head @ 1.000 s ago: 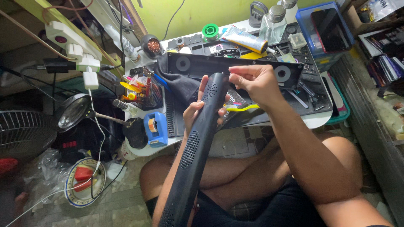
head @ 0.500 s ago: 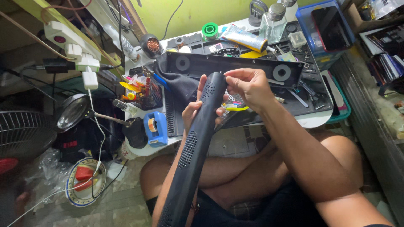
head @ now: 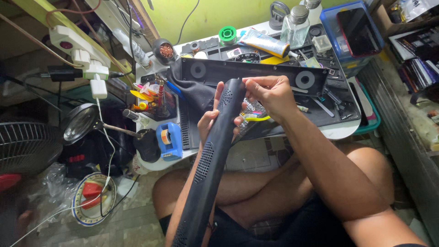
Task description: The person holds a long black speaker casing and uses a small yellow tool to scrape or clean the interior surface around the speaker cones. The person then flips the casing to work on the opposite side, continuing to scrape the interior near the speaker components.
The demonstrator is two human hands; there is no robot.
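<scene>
Since the earlier frames, the right hand [head: 270,93] has come down from above the long black perforated cover [head: 211,160] and now sits at its upper end; the left hand [head: 211,121] has stayed behind the cover.

Head view:
- Long black perforated cover: held tilted, its upper end over the tabletop [head: 340,132] edge and its lower end running down over the person's crossed legs to the bottom of the frame.
- Left hand: fingers wrapped around the cover from behind, just below its upper end, grasping it.
- Right hand: fingers curled and pinched together at the top edge of the cover. Whether they grip the cover itself or a small part cannot be told.
- Small clear packet [head: 251,112] with a yellow strip: lies just beneath the right hand, between the two hands, partly hidden.
- Black speaker housing [head: 256,73]: lies flat across the tabletop behind the hands, with a round opening near each end. Dark fabric [head: 194,93] hangs from its left end.
- Behind the housing: green tape roll [head: 227,34], squeeze tube [head: 265,42] and glass bottle [head: 295,25].
- Blue bin [head: 361,32]: at the right rear, holding a dark phone.
- Blue tape dispenser [head: 168,139]: at the left edge of the tabletop, near a holder of small tools [head: 153,98].
- White power strip [head: 80,48]: upper left, with a charger plugged in.
- Floor, left side: fan grille [head: 25,146], round magnifier [head: 78,123] and a patterned plate [head: 93,199].
</scene>
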